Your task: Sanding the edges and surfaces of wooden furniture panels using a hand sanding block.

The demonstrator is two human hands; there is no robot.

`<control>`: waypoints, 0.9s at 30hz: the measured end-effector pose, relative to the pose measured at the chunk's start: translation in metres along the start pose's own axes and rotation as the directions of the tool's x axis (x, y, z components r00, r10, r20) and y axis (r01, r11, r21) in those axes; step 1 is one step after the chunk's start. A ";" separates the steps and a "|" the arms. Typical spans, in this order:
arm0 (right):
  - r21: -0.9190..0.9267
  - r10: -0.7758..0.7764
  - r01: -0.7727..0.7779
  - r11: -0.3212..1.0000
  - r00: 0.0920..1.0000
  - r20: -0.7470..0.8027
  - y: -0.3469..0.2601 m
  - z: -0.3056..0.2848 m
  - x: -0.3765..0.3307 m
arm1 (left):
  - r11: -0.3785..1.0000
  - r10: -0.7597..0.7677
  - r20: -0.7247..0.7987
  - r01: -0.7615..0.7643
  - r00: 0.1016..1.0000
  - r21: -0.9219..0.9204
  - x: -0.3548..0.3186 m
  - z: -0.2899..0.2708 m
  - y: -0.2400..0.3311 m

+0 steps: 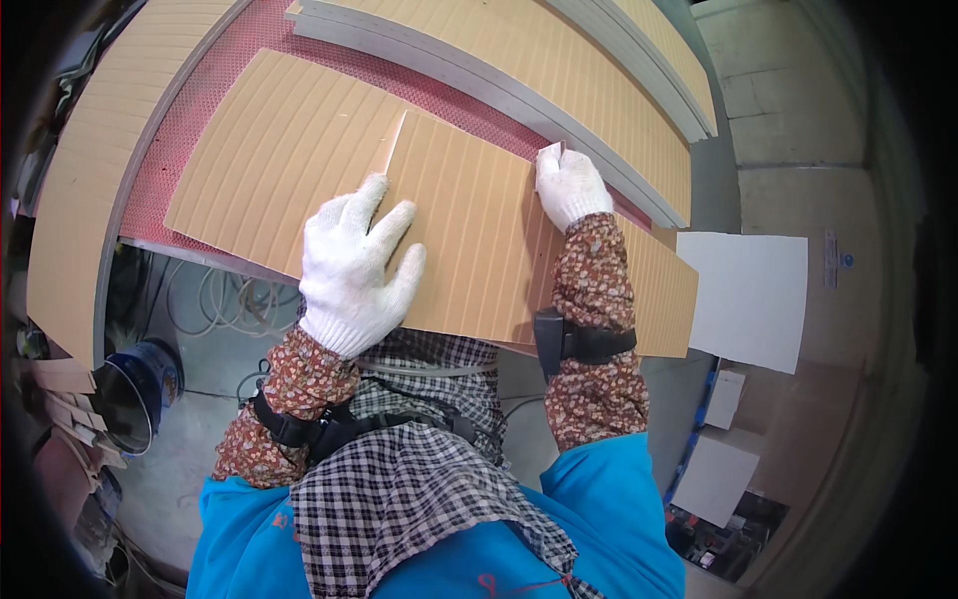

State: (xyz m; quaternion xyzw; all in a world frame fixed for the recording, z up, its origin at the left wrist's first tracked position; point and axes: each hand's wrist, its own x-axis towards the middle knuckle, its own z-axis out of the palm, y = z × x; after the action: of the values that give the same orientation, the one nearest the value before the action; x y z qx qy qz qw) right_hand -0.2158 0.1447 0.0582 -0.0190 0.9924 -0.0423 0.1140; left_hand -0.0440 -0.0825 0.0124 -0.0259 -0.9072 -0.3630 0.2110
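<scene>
A tan ribbed board (459, 240) lies across the work surface in front of me. A short pale line (396, 143) runs in from its far edge. My left hand (354, 260), in a white knit glove, rests on the board with fingers spread, one fingertip at the near end of that line. Farther right, my right hand (572, 188), also gloved, is closed at the board's far edge. Between its thumb and fingers shows a small pale flat piece (550, 151), whose kind I cannot make out.
Pink mesh (190, 160) covers the tabletop. Beyond the board stand stacked ribbed panels (499, 60) with grey edges; another panel (75, 200) lies left. A white sheet (753, 299) is at the right. Below left are a blue bucket (160, 379) and coiled hose (225, 304).
</scene>
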 end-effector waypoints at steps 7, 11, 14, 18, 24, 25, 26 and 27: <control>0.053 0.088 -0.086 0.995 0.996 -0.030 -0.007 0.006 -0.051 | 1.000 0.016 -0.024 -0.017 1.000 -0.016 -0.002 0.005 -0.002; -0.023 0.034 -0.035 0.999 0.999 -0.031 -0.006 0.027 -0.121 | 1.000 0.023 -0.036 -0.023 0.999 0.002 -0.003 0.004 -0.005; -0.036 0.036 -0.038 0.999 0.998 -0.051 -0.002 0.042 -0.179 | 0.999 0.035 -0.039 -0.035 0.999 -0.005 -0.002 0.006 -0.005; -0.068 0.005 -0.012 0.998 0.995 -0.095 -0.002 0.054 -0.229 | 1.000 0.028 -0.036 -0.028 0.999 -0.004 -0.002 0.005 -0.004; -0.054 0.048 -0.055 0.997 0.991 -0.122 -0.002 0.050 -0.225 | 0.999 0.032 -0.023 -0.032 0.999 0.010 -0.001 0.005 -0.002; -0.053 0.046 -0.053 0.997 0.992 -0.120 -0.002 0.046 -0.216 | 0.999 0.030 -0.022 -0.030 0.999 0.012 -0.001 0.004 -0.002; -0.070 -0.025 0.019 0.997 0.995 -0.096 -0.001 0.041 -0.203 | 1.000 0.023 -0.017 -0.023 1.000 0.007 -0.001 0.002 -0.002; -0.086 -0.094 0.087 0.992 0.993 -0.072 0.000 0.037 -0.190 | 1.000 0.017 -0.011 -0.017 1.000 -0.001 -0.001 0.001 -0.003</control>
State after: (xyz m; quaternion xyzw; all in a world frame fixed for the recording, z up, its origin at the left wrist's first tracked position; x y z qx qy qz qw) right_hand -0.0226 0.1508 0.0652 -0.0671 0.9950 -0.0069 0.0735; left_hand -0.0438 -0.0835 0.0096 -0.0320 -0.9055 -0.3620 0.2189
